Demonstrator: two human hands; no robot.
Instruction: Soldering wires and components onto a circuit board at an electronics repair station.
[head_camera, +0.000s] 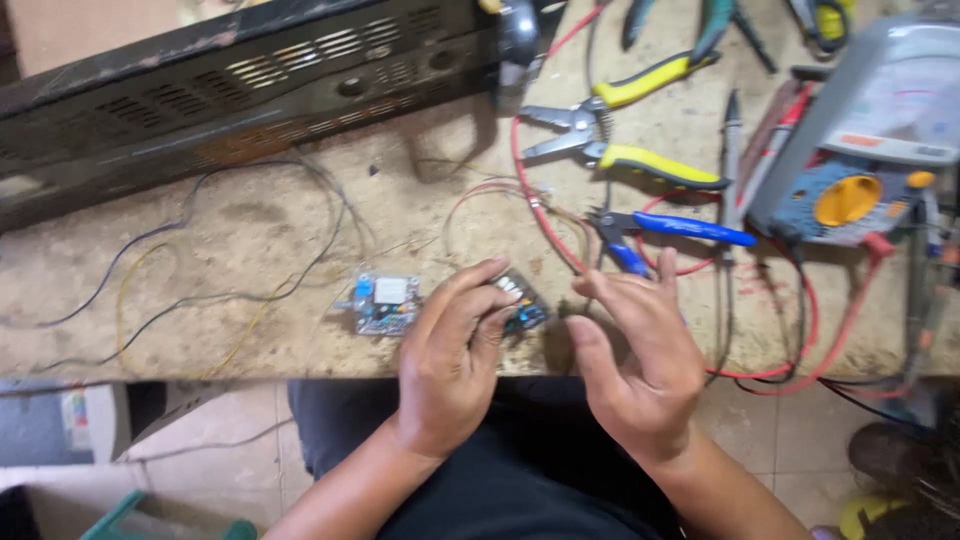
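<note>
My left hand (452, 358) grips a small dark circuit board (520, 301) with blue and white parts, held at the near edge of the workbench (260, 230). My right hand (632, 352) hovers just right of that board with its fingers spread and nothing in it. A second small circuit board (385, 303), with a blue part and a white part, lies flat on the bench to the left of my left hand. Thin wires run from the boards across the bench.
A long black metal equipment case (230, 85) lies along the far left. Yellow-handled pliers (625, 152), blue-handled cutters (665, 232), a grey multimeter with a yellow dial (865, 150) and red and black leads (800, 330) crowd the right side.
</note>
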